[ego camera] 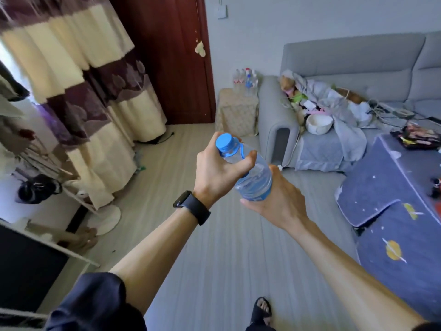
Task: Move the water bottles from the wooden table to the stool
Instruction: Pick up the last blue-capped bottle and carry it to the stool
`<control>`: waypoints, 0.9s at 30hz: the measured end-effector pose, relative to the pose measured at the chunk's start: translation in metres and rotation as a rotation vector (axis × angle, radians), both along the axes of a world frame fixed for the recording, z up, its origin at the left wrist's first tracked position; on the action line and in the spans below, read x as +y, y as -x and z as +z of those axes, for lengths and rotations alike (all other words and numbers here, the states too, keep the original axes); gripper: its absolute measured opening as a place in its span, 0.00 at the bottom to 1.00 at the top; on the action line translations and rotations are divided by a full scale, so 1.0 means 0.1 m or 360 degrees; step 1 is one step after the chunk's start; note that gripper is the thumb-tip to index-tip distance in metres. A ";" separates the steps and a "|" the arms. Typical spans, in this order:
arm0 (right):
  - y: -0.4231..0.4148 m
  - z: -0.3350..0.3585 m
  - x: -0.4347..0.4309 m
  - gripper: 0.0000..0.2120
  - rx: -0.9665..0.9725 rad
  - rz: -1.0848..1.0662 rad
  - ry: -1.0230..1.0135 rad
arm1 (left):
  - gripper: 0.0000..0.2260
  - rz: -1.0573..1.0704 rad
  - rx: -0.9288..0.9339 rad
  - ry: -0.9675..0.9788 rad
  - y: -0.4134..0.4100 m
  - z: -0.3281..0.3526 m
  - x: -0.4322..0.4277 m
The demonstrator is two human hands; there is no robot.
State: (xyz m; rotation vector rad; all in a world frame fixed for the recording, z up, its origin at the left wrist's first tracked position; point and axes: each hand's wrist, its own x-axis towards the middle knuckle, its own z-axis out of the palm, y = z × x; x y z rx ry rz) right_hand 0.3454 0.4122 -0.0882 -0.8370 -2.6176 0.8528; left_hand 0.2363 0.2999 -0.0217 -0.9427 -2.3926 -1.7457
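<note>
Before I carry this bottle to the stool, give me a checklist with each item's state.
1. The left hand grips the bottle at its neck: ok.
2. The right hand holds the bottle's base: ok.
3. The cap is on: ok.
4. The floor up to the stool shows no obstacle: ok.
5. A free spot on the stool among the other bottles: cannot tell.
</note>
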 end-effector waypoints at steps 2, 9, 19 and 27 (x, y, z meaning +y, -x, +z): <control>0.33 0.01 0.35 0.35 0.0000 0.0008 0.0005 | 0.14 0.0026 0.0001 0.0020 0.30 0.03 0.34; 1.51 0.16 1.38 0.31 -0.0002 0.0091 0.0003 | 0.15 0.0099 -0.0049 0.0042 1.42 0.14 1.33; 3.39 0.17 2.52 0.29 -0.0087 0.0088 -0.0013 | 0.14 0.0098 -0.0016 0.0040 3.30 0.05 2.47; 5.09 0.17 3.47 0.33 -0.0112 -0.0066 0.0067 | 0.14 -0.0018 -0.0038 0.0099 5.08 0.10 3.50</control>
